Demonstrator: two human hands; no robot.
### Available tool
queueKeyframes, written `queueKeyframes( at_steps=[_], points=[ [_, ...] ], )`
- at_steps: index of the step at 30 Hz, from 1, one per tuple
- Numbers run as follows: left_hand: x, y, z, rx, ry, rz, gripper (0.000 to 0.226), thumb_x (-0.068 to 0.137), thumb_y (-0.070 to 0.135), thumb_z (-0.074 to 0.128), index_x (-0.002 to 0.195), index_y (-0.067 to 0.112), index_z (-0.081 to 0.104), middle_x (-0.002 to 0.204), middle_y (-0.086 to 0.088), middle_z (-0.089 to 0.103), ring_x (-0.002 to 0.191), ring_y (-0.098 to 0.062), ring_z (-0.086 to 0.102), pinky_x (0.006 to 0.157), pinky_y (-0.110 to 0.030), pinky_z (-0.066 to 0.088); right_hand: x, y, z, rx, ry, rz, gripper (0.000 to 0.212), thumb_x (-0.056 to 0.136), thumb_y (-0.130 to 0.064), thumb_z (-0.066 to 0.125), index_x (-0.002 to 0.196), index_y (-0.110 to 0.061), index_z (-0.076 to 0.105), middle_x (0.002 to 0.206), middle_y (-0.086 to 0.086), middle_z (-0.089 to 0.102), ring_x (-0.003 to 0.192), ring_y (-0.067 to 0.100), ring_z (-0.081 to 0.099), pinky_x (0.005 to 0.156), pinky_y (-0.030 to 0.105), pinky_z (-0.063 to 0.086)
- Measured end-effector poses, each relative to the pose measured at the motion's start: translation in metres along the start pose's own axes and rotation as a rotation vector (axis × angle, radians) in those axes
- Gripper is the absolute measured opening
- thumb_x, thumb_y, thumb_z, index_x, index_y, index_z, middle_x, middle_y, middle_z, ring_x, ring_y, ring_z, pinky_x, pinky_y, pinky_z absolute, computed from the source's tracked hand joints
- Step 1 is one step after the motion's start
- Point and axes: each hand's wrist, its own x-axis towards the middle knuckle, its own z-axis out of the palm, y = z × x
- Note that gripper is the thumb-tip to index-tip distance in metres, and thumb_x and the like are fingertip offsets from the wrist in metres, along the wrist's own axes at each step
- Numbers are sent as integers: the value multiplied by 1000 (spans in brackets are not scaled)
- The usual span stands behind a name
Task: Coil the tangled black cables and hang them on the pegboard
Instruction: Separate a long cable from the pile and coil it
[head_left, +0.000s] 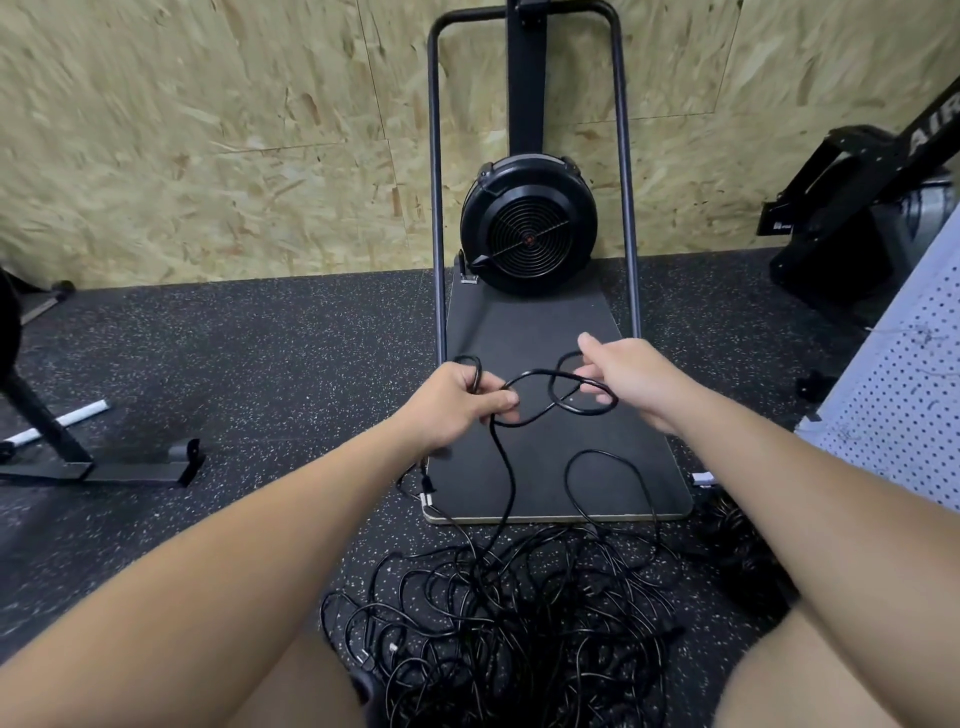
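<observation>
Head view, read left to right, with places given relative to the fan machine (527, 228) standing against the chipboard wall (208, 130). Far left of the machine, a black equipment stand (98, 462) rests on the speckled rubber floor (260, 353). Above the front part of the machine's dark base platform (530, 332), the left hand (457, 400) has its fingers curled round several turns of a black cable (540, 395), gripping them as a small bundle. That cable runs in a figure-eight loop across to the right hand (628, 376), which pinches the far side of the loop, thumb raised and the other fingers curled beneath it. From the left hand one strand drops down over the platform's front edge to the tangled cable pile (519, 623), which lies on the floor in front of the machine, between the person's knees. A further loop from the pile lies on the platform near its front right corner. Right of the machine, a white pegboard (904, 374) leans at the frame's edge; behind it stands a second black machine (857, 208). No cable hangs on the pegboard.
</observation>
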Motion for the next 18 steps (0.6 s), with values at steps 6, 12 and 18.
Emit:
queueKeyframes(
  at_steps=[6,12,18],
  points=[
    [7,0,-2,-61,172,-85,20,98,31,83,94,11,82,85,0,84,70,-16,53,71,-31,46,-4,1,3,-197,38,-42,86,96,-82,45,123,-4,70,118,9,77,111,29,74,106,50,55],
    [11,0,-2,-146,189,-98,29,97,33,83,92,5,80,84,-6,82,58,-16,43,52,-26,34,-17,0,26,-347,-61,-76,76,91,-73,64,134,-10,66,120,5,78,112,27,75,106,51,57],
    [14,17,3,-407,127,-69,17,109,10,62,111,0,75,100,-13,81,63,-6,52,57,-25,34,-24,10,58,-556,-278,-174,47,94,-47,83,134,-26,70,126,-11,76,116,14,71,103,36,52]
  ],
)
